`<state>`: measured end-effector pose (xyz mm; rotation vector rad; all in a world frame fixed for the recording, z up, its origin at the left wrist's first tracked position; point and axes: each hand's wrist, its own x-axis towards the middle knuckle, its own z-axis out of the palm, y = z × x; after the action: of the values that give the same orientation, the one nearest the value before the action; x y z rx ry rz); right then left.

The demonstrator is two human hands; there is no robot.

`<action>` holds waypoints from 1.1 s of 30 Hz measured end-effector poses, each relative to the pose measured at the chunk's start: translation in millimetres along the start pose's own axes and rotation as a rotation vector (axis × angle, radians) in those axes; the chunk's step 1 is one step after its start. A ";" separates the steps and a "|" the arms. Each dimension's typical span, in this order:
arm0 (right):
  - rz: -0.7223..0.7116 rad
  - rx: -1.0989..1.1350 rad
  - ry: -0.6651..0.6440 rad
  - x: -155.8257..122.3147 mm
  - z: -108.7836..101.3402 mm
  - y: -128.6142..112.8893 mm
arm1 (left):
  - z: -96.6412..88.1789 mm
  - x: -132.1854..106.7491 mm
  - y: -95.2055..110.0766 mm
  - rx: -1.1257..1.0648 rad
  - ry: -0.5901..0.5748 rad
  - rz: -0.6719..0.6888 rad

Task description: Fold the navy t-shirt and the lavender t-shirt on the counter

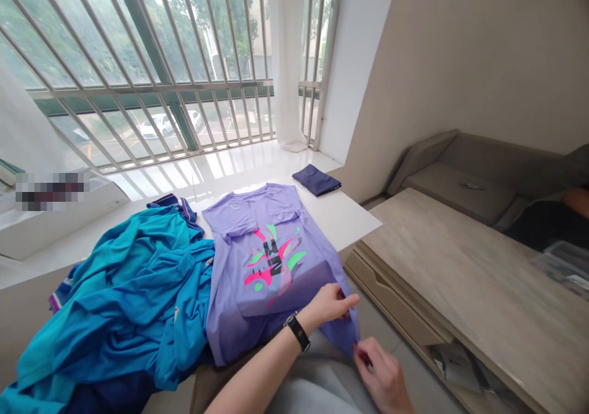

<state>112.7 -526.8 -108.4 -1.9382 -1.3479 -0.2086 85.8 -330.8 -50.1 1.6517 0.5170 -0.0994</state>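
Head view: left hand (327, 306) and right hand (380, 374) pinch the hem of a lavender T-shirt (262, 230), lower right of frame; it looks light and limp, best held along that edge.

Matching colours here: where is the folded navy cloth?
In the head view, the folded navy cloth lies on the white window ledge, just beyond the lilac T-shirt, near the wall on the right.
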 end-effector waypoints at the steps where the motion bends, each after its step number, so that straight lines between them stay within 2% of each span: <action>1: -0.010 -0.003 -0.027 -0.5 -0.1 -2.2 | 4.7 3.2 -1.0 -0.128 0.027 -0.012; 5: 0.016 0.037 -0.158 -1.3 4.7 -2.9 | 14.8 7.5 -0.7 -0.437 0.229 0.019; 8: 0.139 0.127 -0.208 2.5 5.0 8.2 | 12.4 7.5 -0.5 -0.585 0.234 0.034; 12: 0.475 0.259 0.000 30.7 -3.9 37.4 | 2.4 8.9 -2.6 -0.668 0.243 0.065; 14: 0.512 0.332 0.021 54.9 -5.9 51.9 | -1.1 10.4 -5.5 -0.657 0.276 0.094; 16: 0.459 0.381 -0.116 79.9 -2.1 62.5 | -1.9 12.7 -9.3 -0.639 0.274 0.095; 19: 0.411 0.436 -0.342 107.2 14.5 69.8 | -0.2 17.6 -16.0 -0.548 0.242 0.057; 22: 0.378 0.520 -0.481 116.4 35.5 71.8 | -1.3 20.0 -21.1 -0.316 0.216 -0.001; 24: 0.360 0.511 -0.543 114.6 45.5 74.0 | -6.8 13.9 -19.5 -0.058 0.192 -0.024; 27: 0.342 0.411 -0.640 110.9 44.8 82.2 | -26.3 -14.9 -0.6 0.426 0.170 0.068; 29: 0.321 0.385 -0.725 117.1 31.3 90.0 | -51.3 -44.0 24.3 0.645 0.183 0.201; 31: 0.332 0.389 -0.757 137.4 10.7 95.1 | -89.8 -71.8 54.1 0.725 0.234 0.333; 33: 0.345 0.417 -0.733 174.4 -8.9 92.0 | -141.7 -88.1 80.8 0.789 0.354 0.383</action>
<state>269.4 -418.9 -56.0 -1.8982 -1.3069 0.9571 5.7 -223.6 78.2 2.5386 0.4373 0.3181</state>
